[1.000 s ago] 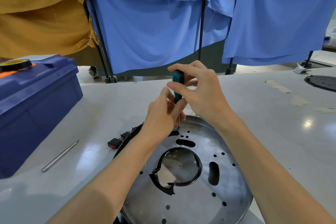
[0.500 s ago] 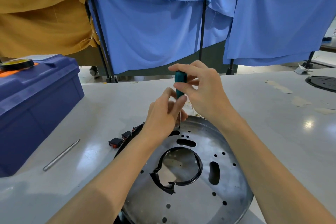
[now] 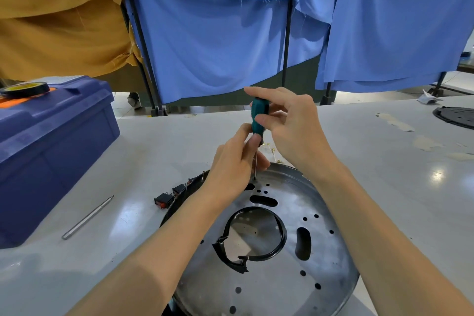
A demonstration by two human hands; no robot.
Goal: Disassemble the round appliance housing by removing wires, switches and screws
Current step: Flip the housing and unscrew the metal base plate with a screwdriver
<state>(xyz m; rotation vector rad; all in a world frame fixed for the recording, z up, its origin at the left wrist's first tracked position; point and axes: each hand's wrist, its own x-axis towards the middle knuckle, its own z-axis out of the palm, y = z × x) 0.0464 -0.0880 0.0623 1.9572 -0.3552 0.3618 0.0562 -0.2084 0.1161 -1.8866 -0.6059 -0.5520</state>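
The round appliance housing [image 3: 269, 277] is a shallow, silvery metal disc with a raised rim, pierced by small round holes and several oblong slots. A large central opening is lined with a black ring [image 3: 283, 238] that is broken and curled at its near-left side. The housing lies flat on the pale tabletop [image 3: 166, 151], directly in front of the person, and its near edge runs out of the bottom of the view. Just beside its left rim lie black rocker switches [image 3: 164, 199] with red faces. Farther left are a slim metal rod [image 3: 87, 218] and then a blue toolbox [image 3: 51, 141] with a roll of tape [image 3: 24, 89] on its lid. To the right of the housing the tabletop stretches bare apart from a few tape patches, out to a black disc [image 3: 456, 117] at the far right edge. Blue cloth [image 3: 218, 33] and mustard cloth [image 3: 56, 20] hang beyond the tabletop's far edge. Both hands are over the far part of the housing. The right hand [image 3: 295, 131] grips the teal handle of a screwdriver [image 3: 258, 118] with curled fingers and thumb, and the left hand [image 3: 232, 169] pinches its lower end. The tool stands nearly upright, and its thin tip touches the metal near the far rim.
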